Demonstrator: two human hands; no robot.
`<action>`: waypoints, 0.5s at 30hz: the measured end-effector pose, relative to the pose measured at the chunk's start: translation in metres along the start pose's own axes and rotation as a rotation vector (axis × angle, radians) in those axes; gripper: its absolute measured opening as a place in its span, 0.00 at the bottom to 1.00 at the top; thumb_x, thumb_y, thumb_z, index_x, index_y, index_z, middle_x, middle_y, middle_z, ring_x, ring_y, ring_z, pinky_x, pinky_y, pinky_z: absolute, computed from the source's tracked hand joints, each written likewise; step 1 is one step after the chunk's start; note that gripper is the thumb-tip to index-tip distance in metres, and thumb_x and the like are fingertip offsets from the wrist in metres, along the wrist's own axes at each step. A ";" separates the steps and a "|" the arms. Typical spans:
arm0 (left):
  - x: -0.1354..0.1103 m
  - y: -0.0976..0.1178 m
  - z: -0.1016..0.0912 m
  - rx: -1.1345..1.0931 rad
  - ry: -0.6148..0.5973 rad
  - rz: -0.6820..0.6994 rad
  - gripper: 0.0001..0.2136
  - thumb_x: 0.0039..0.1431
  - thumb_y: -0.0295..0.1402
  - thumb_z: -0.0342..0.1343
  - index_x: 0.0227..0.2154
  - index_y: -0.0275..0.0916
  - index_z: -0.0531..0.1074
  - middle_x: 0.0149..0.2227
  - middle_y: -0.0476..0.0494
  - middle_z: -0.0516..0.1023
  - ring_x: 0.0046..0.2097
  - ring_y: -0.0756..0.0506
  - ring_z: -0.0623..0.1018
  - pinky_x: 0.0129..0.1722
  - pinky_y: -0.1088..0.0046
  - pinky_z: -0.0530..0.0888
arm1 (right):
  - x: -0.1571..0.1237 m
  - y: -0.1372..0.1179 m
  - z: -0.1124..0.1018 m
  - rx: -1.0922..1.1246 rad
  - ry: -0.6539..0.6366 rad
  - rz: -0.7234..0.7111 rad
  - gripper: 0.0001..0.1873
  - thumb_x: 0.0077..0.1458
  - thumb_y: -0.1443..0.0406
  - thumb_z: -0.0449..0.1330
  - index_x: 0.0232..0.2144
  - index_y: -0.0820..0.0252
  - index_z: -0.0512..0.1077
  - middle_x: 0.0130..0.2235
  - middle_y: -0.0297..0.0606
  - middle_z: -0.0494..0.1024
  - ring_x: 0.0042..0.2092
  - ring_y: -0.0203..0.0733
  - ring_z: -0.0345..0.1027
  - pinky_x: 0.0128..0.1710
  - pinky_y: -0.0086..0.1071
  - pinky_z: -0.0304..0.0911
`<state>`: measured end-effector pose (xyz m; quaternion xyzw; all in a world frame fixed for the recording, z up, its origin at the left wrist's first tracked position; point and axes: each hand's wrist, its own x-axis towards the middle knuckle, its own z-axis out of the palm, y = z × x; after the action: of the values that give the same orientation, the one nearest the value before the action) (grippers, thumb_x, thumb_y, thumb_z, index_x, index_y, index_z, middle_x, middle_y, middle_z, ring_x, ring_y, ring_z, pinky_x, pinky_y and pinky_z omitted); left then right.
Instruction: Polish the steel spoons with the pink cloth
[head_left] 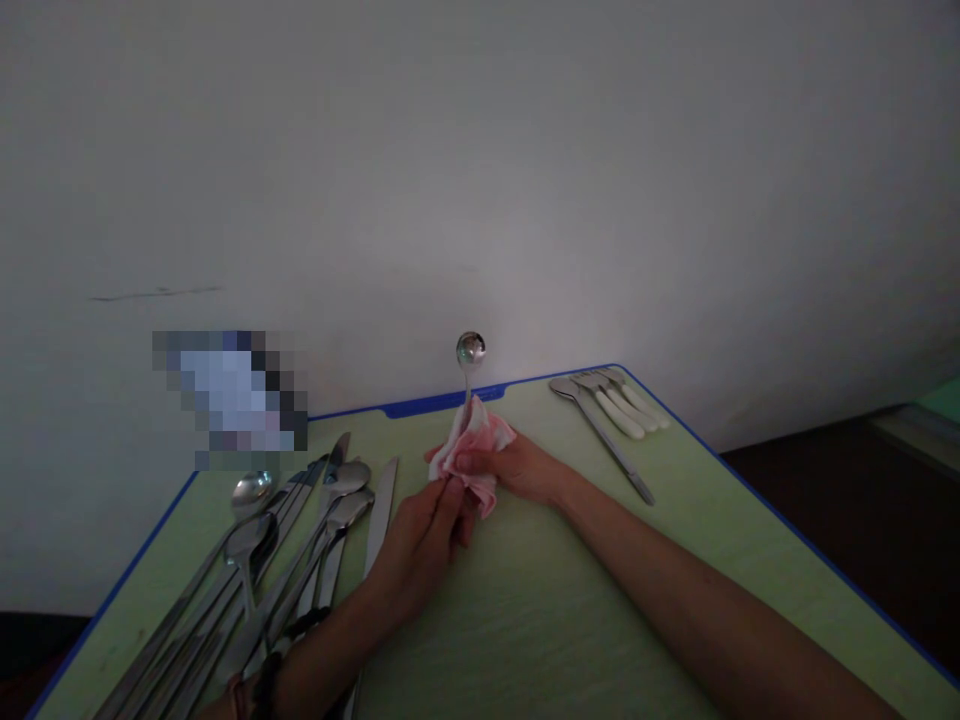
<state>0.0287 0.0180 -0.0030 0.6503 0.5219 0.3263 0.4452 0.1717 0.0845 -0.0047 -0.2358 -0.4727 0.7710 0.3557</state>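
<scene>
Centre frame, I find the right grip (521, 467) grasping a pink-and-white cloth (481, 438) around a metal spoon (471, 351), bowl uppermost; the left grip (429, 522) touches the cloth's underside, its hold I cannot tell.

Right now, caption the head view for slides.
Left fingers and right fingers clasp a pink cloth around a spoon's handle above a green table.

A grey wall (480, 180) rises before me, a thin dark mark (157, 294) on its left. My green table (570, 610) has a blue edge (442, 401); a pixelated object (225, 385) shows at its far left corner.
</scene>
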 end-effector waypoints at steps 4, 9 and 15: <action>0.001 0.000 0.000 -0.089 -0.023 -0.023 0.23 0.64 0.46 0.36 0.18 0.40 0.62 0.16 0.53 0.61 0.20 0.50 0.63 0.21 0.76 0.60 | 0.000 0.001 -0.001 0.058 -0.006 0.025 0.21 0.37 0.57 0.70 0.33 0.65 0.76 0.31 0.38 0.79 0.32 0.34 0.71 0.35 0.26 0.67; 0.002 0.000 -0.001 -0.018 -0.028 0.020 0.23 0.64 0.44 0.35 0.17 0.40 0.60 0.16 0.53 0.61 0.20 0.50 0.63 0.22 0.76 0.60 | -0.001 0.001 -0.003 0.090 -0.042 0.041 0.22 0.37 0.57 0.70 0.34 0.66 0.76 0.31 0.38 0.79 0.32 0.33 0.71 0.34 0.26 0.67; 0.000 -0.002 0.000 0.258 -0.129 0.085 0.15 0.62 0.38 0.39 0.22 0.40 0.63 0.16 0.55 0.61 0.19 0.51 0.64 0.22 0.77 0.59 | 0.005 0.005 -0.006 0.204 0.142 -0.036 0.21 0.41 0.53 0.67 0.29 0.66 0.74 0.28 0.38 0.78 0.26 0.32 0.68 0.27 0.25 0.65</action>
<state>0.0275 0.0181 -0.0045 0.7434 0.5018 0.2323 0.3763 0.1712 0.0900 -0.0117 -0.2436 -0.3695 0.7901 0.4241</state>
